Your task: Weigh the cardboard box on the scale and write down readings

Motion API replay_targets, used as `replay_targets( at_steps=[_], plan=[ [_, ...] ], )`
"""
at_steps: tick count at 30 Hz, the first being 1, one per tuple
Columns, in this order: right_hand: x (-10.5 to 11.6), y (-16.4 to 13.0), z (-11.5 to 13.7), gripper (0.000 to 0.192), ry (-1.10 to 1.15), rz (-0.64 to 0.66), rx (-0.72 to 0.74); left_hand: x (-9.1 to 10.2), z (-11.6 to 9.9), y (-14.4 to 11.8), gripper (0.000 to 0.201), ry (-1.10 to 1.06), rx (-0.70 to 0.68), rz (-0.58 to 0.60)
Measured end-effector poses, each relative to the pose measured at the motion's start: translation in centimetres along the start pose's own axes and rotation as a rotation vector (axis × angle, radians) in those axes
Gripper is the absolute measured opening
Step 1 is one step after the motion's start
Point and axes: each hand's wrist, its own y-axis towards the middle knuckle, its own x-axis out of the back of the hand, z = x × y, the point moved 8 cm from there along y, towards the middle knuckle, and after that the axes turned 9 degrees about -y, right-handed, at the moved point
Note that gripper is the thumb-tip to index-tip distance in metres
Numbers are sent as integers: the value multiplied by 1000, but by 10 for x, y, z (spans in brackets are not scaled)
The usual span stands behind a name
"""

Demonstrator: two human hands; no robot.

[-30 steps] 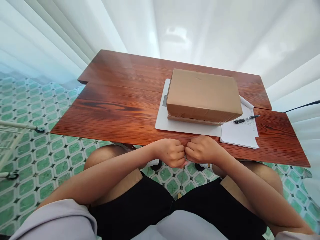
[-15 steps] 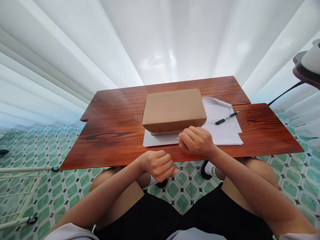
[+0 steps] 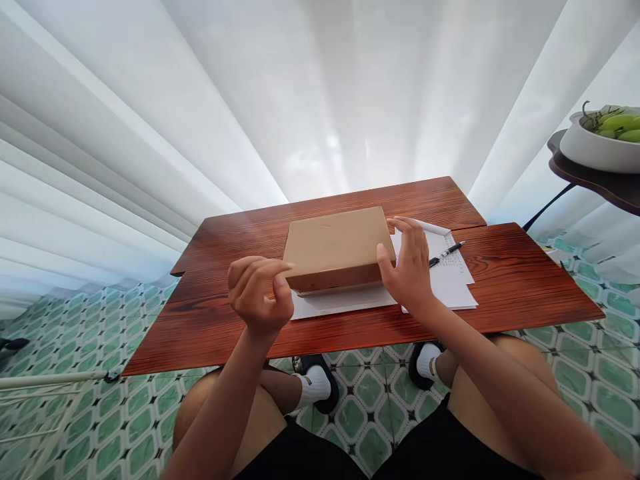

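Note:
A brown cardboard box rests on the wooden table, on top of white sheets and something flat and white. At the box's left front corner is my left hand, fingers curled loosely with the thumb apart; whether its fingertips touch the cardboard I cannot tell. My right hand stands at the right end of the box, thumb near the front corner and fingers along the side. Its thumb and fingers are spread apart, with no grip on the box visible.
Papers with writing lie right of the box, a black pen on them. A white bowl of green fruit sits on a dark stand at the right. White curtains hang behind. A pale metal frame stands at lower left.
Both hands have gone from closed in front of the box to opened at its two ends. The left hand rose and moved left; the right moved rightward. The view has tilted up, showing the fruit bowl.

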Motion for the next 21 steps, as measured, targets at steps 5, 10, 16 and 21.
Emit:
replay_targets(
  at_steps=[5,10,16,21],
  plan=[
    [-28,-7,-30,54,349,249,-337,-5,46,-24,39,-91,478,-15],
    [-42,-19,-35,61,498,386,-523,-27,85,-62,58,-507,997,-12],
    [-43,-24,-36,61,474,360,-519,-47,88,-87,65,-715,1275,2],
    [-44,-28,-38,62,471,360,-512,-55,74,-91,65,-767,1267,50]
  ],
)
